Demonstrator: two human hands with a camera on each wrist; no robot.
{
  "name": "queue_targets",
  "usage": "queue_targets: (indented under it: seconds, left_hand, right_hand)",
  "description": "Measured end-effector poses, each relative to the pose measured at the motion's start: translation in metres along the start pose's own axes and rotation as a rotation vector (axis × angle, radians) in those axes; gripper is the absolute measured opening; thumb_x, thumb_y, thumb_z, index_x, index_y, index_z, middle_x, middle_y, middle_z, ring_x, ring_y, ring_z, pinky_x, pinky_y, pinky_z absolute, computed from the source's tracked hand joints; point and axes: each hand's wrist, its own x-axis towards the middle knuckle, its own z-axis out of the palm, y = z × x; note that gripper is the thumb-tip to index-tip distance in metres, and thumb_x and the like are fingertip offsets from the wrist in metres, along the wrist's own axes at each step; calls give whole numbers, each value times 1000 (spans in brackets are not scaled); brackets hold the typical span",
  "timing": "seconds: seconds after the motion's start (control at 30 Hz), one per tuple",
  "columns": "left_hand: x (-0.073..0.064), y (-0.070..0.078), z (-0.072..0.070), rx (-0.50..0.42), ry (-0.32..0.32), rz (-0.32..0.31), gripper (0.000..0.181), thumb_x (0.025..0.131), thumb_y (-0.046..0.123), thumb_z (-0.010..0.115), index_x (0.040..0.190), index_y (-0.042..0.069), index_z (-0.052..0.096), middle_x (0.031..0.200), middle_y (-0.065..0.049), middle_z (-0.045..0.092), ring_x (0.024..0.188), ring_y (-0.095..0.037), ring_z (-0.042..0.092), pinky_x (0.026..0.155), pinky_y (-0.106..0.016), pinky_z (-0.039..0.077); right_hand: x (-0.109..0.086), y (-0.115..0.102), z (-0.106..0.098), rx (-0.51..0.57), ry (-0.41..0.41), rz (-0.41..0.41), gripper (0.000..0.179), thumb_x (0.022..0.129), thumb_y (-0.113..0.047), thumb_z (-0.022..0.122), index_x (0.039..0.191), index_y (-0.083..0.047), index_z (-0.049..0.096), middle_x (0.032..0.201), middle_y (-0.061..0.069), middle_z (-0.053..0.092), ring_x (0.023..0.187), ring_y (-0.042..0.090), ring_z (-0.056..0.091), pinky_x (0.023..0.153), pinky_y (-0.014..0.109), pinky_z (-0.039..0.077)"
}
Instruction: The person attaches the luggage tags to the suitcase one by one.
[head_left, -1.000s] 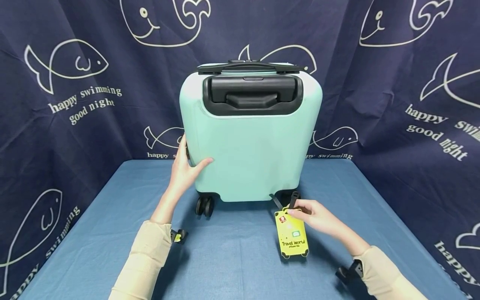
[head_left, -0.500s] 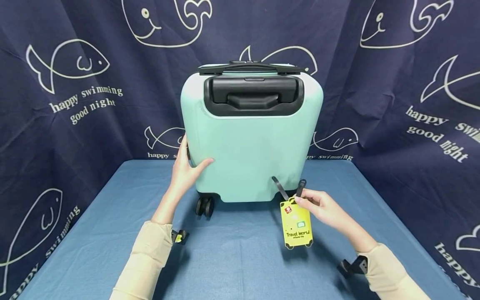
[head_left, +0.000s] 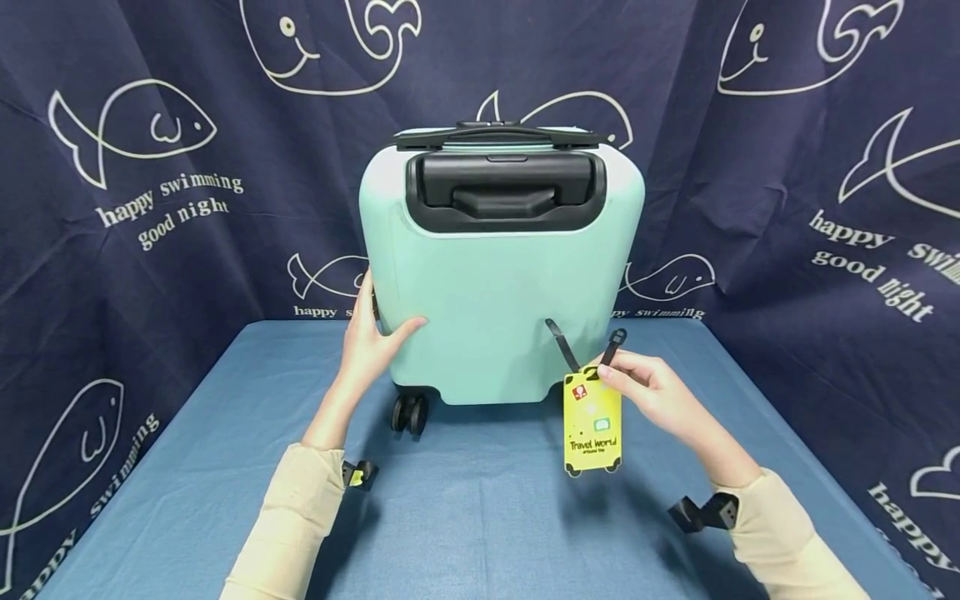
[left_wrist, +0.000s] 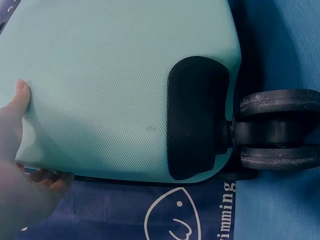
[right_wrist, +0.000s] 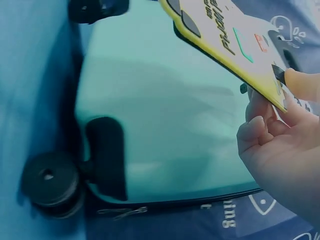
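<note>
A mint-green suitcase (head_left: 487, 317) stands upright, its black pull handle (head_left: 506, 187) pushed down into the recess. My left hand (head_left: 369, 337) grips its left side, the thumb flat on the front face and the fingers round the side edge; the left wrist view shows those fingers (left_wrist: 52, 181) bent at the edge. In front of the suitcase's lower right, my right hand (head_left: 648, 392) pinches a yellow luggage tag (head_left: 592, 425) by its top end. The tag reads "Travel World" and hangs above the table. Two ends of its black strap (head_left: 562, 346) stick up, unfastened.
Black double wheels (head_left: 410, 412) carry the suitcase on a blue-covered table (head_left: 480, 517). A black carry handle (head_left: 498, 136) crosses its top. Dark blue curtains (head_left: 225, 275) with white fish and whale drawings hang behind and on both sides.
My right hand has lifted the luggage tag upward and slightly to the right, and its strap ends now stand before the suitcase face. The left hand and suitcase have stayed in place.
</note>
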Motion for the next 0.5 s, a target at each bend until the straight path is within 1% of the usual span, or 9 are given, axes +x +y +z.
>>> queue_targets:
  seconds: [0.13,0.37,0.5]
  left_hand:
    - [0,0,0,-1,-3,-11,98,77,46,73,149,36,7,155,-1,21,139,-26,28,104,-51,34]
    - [0,1,0,-1,1,-11,98,77,46,73,150,36,8,155,-2,22,137,-27,32,102,-50,36]
    - [-1,0,0,-2,11,1,97,77,44,74,150,35,9,154,-2,24,134,-27,36,100,-48,39]
  right_hand:
    - [5,-10,-6,7,9,-30,19,95,-6,50,101,6,63,85,-12,66,79,4,60,76,15,48]
    - [12,-27,-16,43,37,-98,18,95,-2,48,100,9,61,84,-13,67,76,5,62,75,15,48]
    - [16,-36,-21,61,53,-143,17,95,0,47,99,6,62,85,-11,67,77,6,62,74,14,49]
